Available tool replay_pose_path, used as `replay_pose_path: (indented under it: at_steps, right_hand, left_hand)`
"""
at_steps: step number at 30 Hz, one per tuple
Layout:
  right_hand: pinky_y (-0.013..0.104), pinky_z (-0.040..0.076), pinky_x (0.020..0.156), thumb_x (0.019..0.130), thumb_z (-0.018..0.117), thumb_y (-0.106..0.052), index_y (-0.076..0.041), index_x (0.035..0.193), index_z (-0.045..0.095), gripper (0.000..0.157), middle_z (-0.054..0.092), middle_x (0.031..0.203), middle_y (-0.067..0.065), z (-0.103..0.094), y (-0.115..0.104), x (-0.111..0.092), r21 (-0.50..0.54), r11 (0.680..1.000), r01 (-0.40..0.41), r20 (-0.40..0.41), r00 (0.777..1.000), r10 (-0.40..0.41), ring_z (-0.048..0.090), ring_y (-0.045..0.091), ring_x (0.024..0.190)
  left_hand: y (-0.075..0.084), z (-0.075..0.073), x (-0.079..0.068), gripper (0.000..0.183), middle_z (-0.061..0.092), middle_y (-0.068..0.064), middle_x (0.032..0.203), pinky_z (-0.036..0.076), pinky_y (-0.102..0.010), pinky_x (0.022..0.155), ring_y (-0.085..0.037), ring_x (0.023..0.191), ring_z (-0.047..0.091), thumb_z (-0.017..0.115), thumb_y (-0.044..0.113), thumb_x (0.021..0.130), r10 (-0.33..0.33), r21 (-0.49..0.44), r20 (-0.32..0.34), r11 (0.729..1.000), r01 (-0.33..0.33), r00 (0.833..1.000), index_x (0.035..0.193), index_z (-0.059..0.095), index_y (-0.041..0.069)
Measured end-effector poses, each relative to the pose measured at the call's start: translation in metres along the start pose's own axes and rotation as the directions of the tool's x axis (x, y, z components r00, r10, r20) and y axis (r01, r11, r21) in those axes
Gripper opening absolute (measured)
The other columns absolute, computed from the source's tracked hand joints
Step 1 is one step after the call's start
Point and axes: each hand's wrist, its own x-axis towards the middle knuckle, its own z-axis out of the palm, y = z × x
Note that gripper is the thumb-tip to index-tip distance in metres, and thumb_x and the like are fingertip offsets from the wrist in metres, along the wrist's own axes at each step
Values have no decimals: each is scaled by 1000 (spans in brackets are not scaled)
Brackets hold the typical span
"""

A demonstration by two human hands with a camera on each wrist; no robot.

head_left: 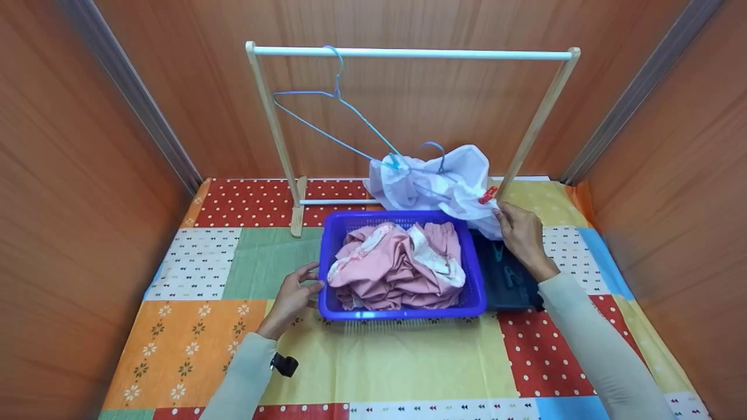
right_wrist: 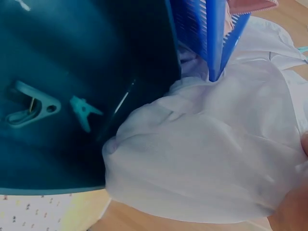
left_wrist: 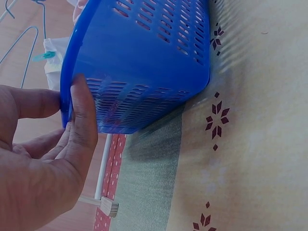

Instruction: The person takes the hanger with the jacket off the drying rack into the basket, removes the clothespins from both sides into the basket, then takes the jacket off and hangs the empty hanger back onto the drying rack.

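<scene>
My left hand (head_left: pixel 293 296) pinches the left rim of a blue plastic basket (head_left: pixel 402 315), thumb on one side and fingers on the other. A crumpled pink cloth with white patterned parts (head_left: pixel 388 268) fills the basket. Behind it, a white garment (head_left: pixel 470 160) hangs bunched on wire hangers, one hanger (head_left: pixel 365 119) hooked over the rack's bar and tilted down to the right. A teal clothespin (head_left: pixel 395 162) and a red clothespin (head_left: pixel 488 195) are clipped on the garment. With thumb and fingers, my right hand (head_left: pixel 523 233) grips the garment's edge just below the red clothespin.
A wooden rack with a white bar (head_left: pixel 408 53) stands at the back. Right of the basket sits a dark teal bin (head_left: pixel 505 291), partly covered by the garment, with clothespins (right_wrist: pixel 41 106) inside. Wooden panels (head_left: pixel 70 175) enclose the patchwork cloth (head_left: pixel 408 361).
</scene>
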Motion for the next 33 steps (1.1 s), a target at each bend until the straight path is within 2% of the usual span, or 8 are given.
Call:
replay_pose_path:
  at_steps: [5, 11, 20, 29, 33]
  right_hand:
    - [54, 49, 69, 95, 65, -18, -5, 106, 73, 19, 72, 84, 17, 4, -1, -5, -3, 999, 40, 2, 999, -40, 68, 37, 79]
    - [53, 50, 66, 95, 65, -18, -4, 104, 73, 19, 72, 85, 19, 7, -4, -9, -12, 998, 61, 24, 998, -61, 68, 38, 76]
    - [52, 50, 66, 95, 64, -17, -4, 103, 73, 17, 74, 92, 16, 7, -13, -9, -23, 996, 87, 59, 995, -85, 68, 35, 78]
    - [52, 52, 67, 93, 66, -15, -6, 100, 73, 13, 75, 94, 14, 6, -23, -7, -10, 982, 188, 13, 982, -187, 71, 37, 83]
    - [51, 52, 66, 92, 67, -13, -6, 97, 74, 12, 75, 90, 14, 4, -30, -6, 13, 977, 213, -11, 977, -213, 71, 34, 80]
  left_hand:
    - [-1, 0, 0, 51, 59, -19, 119, 61, -44, 66, -22, 79, 71, 59, 7, 95, -2, -2, 3, 1000, 2, 1000, 145, 47, 9]
    - [0, 0, -1, 51, 60, -17, 119, 61, -47, 69, -23, 81, 71, 59, 8, 95, -18, 3, 1, 1000, 18, 1000, 144, 47, 11]
    - [0, -1, -2, 51, 59, -18, 122, 60, -47, 69, -23, 81, 71, 59, 9, 96, -6, -3, 11, 1000, 6, 1000, 145, 47, 12]
    - [0, 0, -1, 51, 60, -19, 122, 61, -44, 66, -22, 80, 71, 60, 7, 95, -1, -9, 13, 1000, 1, 1000, 144, 47, 10]
    - [-1, -1, 0, 51, 60, -19, 121, 60, -44, 65, -23, 79, 71, 60, 6, 95, 0, -13, 12, 1000, 1, 1000, 144, 48, 11]
